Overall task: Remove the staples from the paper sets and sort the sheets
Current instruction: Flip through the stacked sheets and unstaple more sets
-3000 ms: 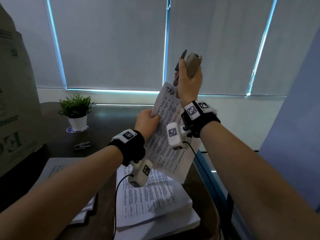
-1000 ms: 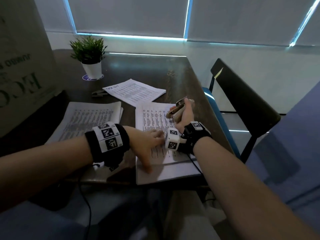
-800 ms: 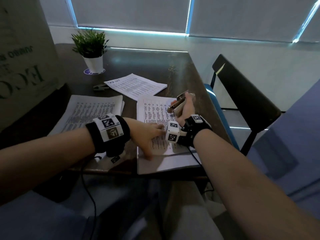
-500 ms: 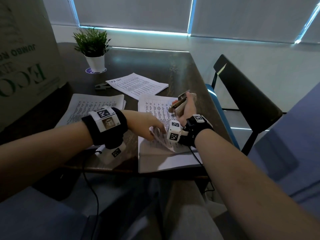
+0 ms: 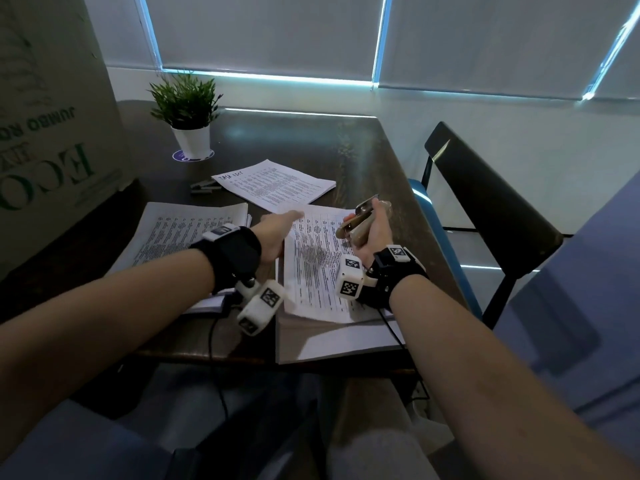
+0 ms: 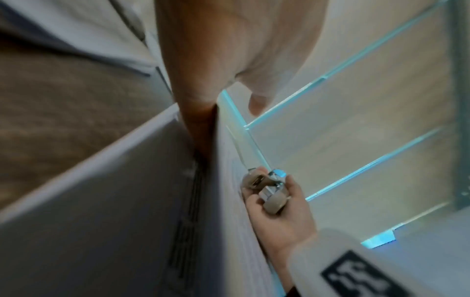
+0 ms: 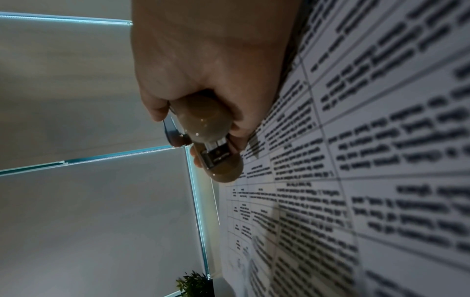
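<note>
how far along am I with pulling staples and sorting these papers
Partway, it seems. One loose "Task List" sheet already lies apart beyond the stacks, likely sorted. Your right hand grips the tan staple remover; your left hand reaches across the thick printed stack in front. That stack and the printed pile to its left seemingly remain. No staples are visible.

Dim room, grey roller blinds (image 5: 270,32) edged with daylight, dark table (image 5: 311,143), black chair (image 5: 485,202)

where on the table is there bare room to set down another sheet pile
Bare table lies behind the task list sheets, right of the potted plant. The near half is crowded: left stack, right stack, both hands.
</note>
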### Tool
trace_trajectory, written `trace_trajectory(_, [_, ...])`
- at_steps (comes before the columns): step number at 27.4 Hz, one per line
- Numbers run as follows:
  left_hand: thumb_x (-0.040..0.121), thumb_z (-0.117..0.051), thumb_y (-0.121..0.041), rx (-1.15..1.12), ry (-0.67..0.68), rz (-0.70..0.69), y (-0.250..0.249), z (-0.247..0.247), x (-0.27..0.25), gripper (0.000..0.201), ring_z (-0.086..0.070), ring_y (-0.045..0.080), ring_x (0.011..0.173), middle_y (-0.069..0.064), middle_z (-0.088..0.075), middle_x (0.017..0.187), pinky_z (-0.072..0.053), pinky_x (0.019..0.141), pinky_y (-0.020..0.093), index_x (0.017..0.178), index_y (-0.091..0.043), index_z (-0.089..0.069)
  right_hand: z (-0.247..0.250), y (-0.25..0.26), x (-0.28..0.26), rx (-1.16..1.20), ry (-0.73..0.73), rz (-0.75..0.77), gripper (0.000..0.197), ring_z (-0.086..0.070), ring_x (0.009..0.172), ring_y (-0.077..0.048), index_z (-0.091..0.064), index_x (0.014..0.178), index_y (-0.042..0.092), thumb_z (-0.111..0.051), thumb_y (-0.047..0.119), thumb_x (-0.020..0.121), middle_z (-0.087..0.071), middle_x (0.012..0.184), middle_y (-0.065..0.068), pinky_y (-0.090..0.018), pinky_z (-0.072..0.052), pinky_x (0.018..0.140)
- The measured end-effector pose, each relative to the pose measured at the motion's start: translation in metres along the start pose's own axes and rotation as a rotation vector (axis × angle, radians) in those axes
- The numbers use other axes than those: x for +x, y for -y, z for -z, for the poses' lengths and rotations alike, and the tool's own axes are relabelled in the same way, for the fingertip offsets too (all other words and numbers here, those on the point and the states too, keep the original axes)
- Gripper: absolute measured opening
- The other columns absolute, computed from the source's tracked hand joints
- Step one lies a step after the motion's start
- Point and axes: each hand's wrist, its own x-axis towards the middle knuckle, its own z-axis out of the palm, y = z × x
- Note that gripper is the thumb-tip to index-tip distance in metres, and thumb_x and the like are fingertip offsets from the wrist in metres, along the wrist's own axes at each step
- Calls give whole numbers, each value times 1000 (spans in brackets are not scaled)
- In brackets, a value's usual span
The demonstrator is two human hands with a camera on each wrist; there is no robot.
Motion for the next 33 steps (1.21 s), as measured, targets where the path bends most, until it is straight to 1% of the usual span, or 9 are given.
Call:
trace_trajectory(3, [85, -63, -7, 78, -185, -93, -1, -17, 6, 71, -56, 31, 109, 16, -48, 123, -52, 91, 42, 140, 2, -19, 0, -1, -2, -1, 6, -20, 47, -63, 63, -21, -61, 94, 7, -55, 54, 94, -66, 71, -9, -31, -50, 68])
trace_trajectory(7, [91, -48, 2, 220, -101, -270, -3, -20, 1, 35, -65, 27, 92, 15, -64, 110, -58, 72, 38, 125, -3, -52, -10, 14, -5, -70, -32, -36, 56, -62, 59, -19, -62, 92, 6, -58, 62, 88, -66, 72, -9, -34, -57, 68])
trace_trajectory(10, [96, -47, -2, 190, -20, -464, -24, -19, -22, 24, -66, 22, 92, 12, -65, 110, -53, 66, 25, 119, -1, -55, -36, 56, -19, -155, -21, 239, 59, -59, 53, -15, -60, 108, 5, -57, 60, 90, -66, 80, -8, -23, -48, 47])
trace_trajectory(12, [98, -46, -3, 142, 39, -533, -36, -22, -38, 23, -66, 19, 90, 8, -65, 108, -55, 67, 24, 119, -3, -54, -61, 89, -33, -141, 49, 510, 59, -56, 53, -13, -55, 115, 2, -56, 56, 92, -64, 80, -6, -25, -46, 47])
trace_trajectory(17, [98, -47, -7, 162, 95, -672, -61, -38, -58, 21, -64, 35, 100, 14, -67, 113, -51, 87, 51, 116, -9, -57, -113, 126, -58, -356, 277, 836, 28, -56, 62, -16, -59, 98, 10, -60, 37, 96, -62, 76, -4, -31, -51, 59])
trace_trajectory(21, [96, -48, -4, 168, 85, -720, -70, -47, -61, 16, -61, 36, 86, 18, -68, 104, -49, 81, 59, 97, -15, -60, -133, 129, -62, -425, 310, 820, 30, -62, 62, -19, -62, 90, 9, -64, 38, 93, -66, 71, -6, -36, -55, 64])
trace_trajectory(26, [95, -49, -3, 224, 60, -817, -77, -51, -56, 13, -64, 38, 92, 19, -68, 101, -53, 81, 52, 96, -9, -60, -154, 130, -70, -444, 241, 819, 36, -57, 48, -20, -60, 72, 6, -67, 37, 92, -59, 55, -5, -30, -51, 52])
trace_trajectory(30, [93, -50, -3, 326, 77, -863, -76, -49, -41, 12, -63, 41, 94, 19, -68, 98, -51, 82, 57, 98, 1, -59, -159, 129, -72, -420, 229, 797, 41, -51, 41, -18, -53, 63, 10, -67, 36, 92, -49, 44, 2, -27, -45, 47])
trace_trajectory(33, [92, -53, -2, 337, 68, -903, -76, -51, -37, 15, -64, 31, 96, 13, -69, 101, -52, 86, 47, 105, -2, -60, -162, 127, -66, -464, 186, 806, 46, -50, 38, -19, -53, 60, 10, -67, 41, 91, -50, 46, -4, -28, -45, 47])
